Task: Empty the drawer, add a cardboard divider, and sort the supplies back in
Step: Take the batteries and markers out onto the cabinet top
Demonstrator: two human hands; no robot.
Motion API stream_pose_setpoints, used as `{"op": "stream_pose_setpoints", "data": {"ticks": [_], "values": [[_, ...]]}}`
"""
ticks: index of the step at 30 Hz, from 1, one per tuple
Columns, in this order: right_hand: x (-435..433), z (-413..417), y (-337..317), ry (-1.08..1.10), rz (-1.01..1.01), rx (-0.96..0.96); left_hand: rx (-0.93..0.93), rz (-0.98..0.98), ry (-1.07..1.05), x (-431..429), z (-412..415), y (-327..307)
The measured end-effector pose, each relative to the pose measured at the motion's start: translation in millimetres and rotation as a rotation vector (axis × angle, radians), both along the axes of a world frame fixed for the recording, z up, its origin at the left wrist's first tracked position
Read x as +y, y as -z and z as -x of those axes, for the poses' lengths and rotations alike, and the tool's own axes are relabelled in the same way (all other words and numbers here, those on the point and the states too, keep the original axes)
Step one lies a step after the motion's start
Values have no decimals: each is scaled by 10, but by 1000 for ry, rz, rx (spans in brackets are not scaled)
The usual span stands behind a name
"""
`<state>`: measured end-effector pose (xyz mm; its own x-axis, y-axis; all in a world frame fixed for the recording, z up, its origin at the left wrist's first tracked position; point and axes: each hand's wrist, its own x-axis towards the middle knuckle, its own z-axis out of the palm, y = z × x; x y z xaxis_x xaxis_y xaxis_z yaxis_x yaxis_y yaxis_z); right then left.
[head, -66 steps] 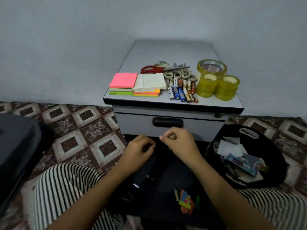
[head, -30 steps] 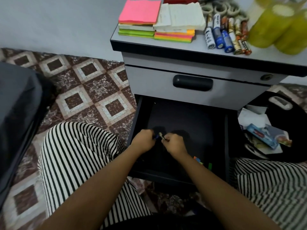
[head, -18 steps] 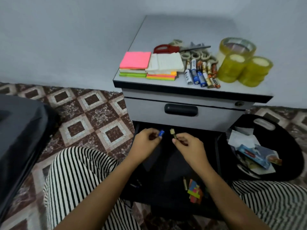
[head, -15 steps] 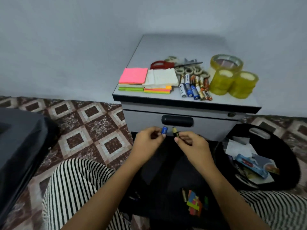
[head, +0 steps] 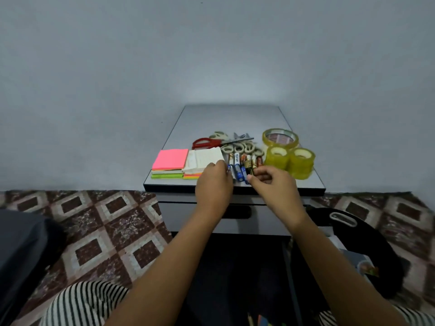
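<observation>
Both hands are up at the front edge of the grey cabinet top [head: 230, 118]. My left hand [head: 213, 184] pinches a small blue battery [head: 229, 168] at the left end of the row of batteries [head: 240, 163]. My right hand [head: 274, 184] pinches a dark gold-tipped battery [head: 250, 170] over the same row. The open black drawer [head: 237, 274] lies below between my knees; a few coloured bits [head: 261, 322] show at its near end.
On the top lie sticky-note stacks [head: 170, 165], a white note pad [head: 204, 158], red scissors [head: 211, 142], small tape rings [head: 240, 148] and three yellow tape rolls [head: 289, 154]. A black bin with papers [head: 357, 250] stands right, a dark bag [head: 18, 255] left.
Both hands picked a battery each out of the drawer and rose with them to the battery row on the cabinet top. The camera tilted up.
</observation>
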<state>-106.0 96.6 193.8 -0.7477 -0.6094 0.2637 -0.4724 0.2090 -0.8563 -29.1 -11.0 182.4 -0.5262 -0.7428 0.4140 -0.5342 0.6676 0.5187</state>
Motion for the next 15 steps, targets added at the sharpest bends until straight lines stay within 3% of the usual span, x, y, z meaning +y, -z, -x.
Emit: {"op": "stream_pose_setpoints", "data": {"ticks": [8,15], "values": [[-196,135,-200,11,-91,38,-190,119,-74,-27,17,61],[-617,241,-359,-66,-180,172,-121,165,25,-1,-65,171]]}}
